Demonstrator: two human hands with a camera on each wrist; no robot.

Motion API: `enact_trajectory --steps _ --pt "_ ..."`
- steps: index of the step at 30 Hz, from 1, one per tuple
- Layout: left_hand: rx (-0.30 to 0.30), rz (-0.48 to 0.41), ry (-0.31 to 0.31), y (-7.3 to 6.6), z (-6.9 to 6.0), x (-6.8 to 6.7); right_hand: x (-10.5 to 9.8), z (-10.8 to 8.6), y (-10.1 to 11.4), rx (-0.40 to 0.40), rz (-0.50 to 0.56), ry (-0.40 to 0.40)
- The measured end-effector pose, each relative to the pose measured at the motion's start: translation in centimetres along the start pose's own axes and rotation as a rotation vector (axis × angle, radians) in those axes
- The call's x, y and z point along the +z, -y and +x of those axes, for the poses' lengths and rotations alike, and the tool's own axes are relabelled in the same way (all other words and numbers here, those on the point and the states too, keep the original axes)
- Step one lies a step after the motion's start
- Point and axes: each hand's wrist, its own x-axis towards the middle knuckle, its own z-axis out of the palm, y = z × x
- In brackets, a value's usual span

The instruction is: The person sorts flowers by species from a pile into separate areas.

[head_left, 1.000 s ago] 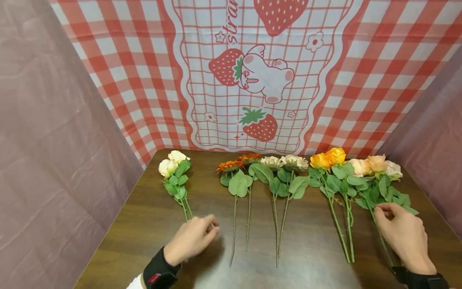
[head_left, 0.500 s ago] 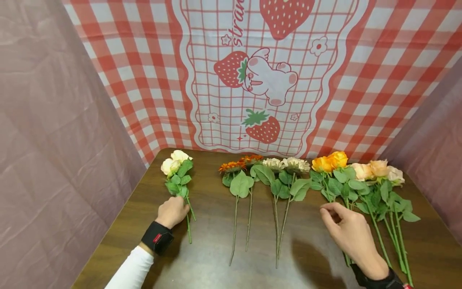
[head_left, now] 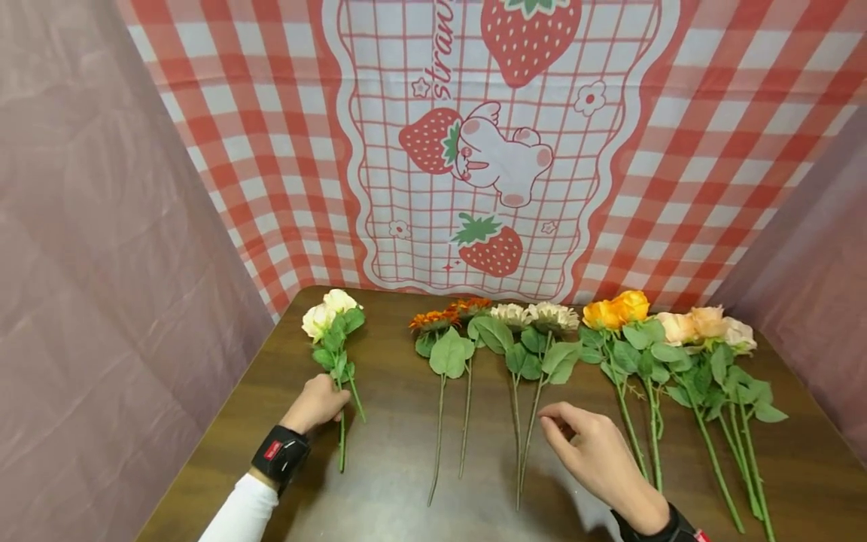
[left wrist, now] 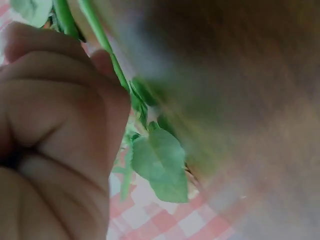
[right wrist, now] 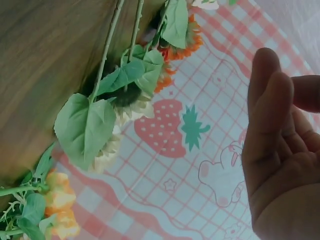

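At the left of the table, two white roses (head_left: 330,315) lie with green leaves and stems. My left hand (head_left: 314,404) pinches a stem (head_left: 342,448) of one of these roses below the leaves; the second stem lies beside it. Curled fingers hide part of the grip in the left wrist view, where a leaf (left wrist: 162,165) hangs past the hand. My right hand (head_left: 596,455) hovers over the table with loosely bent fingers and holds nothing. It is nearest to the stems of two cream daisy-like flowers (head_left: 552,316).
Two rust-orange flowers (head_left: 433,321) lie between the white roses and the cream flowers. Two orange roses (head_left: 616,310) and several peach and pale roses (head_left: 707,322) lie at the right. A checked strawberry cloth (head_left: 305,188) hangs behind the wooden table (head_left: 400,459).
My left hand has moved left onto the white roses and taken hold of a stem, shifting them slightly. My right hand has moved left, away from the peach roses.
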Motion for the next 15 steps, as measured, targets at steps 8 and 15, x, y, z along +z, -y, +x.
enact_trajectory --steps 8,15 --pt "0.007 -0.036 -0.085 0.0 -1.6 -0.4 0.7 -0.3 0.4 -0.002 0.031 0.013" --pt "0.065 -0.069 -0.156 -1.5 -2.1 -0.4 1.2 0.1 0.7 -0.021 0.047 0.034"
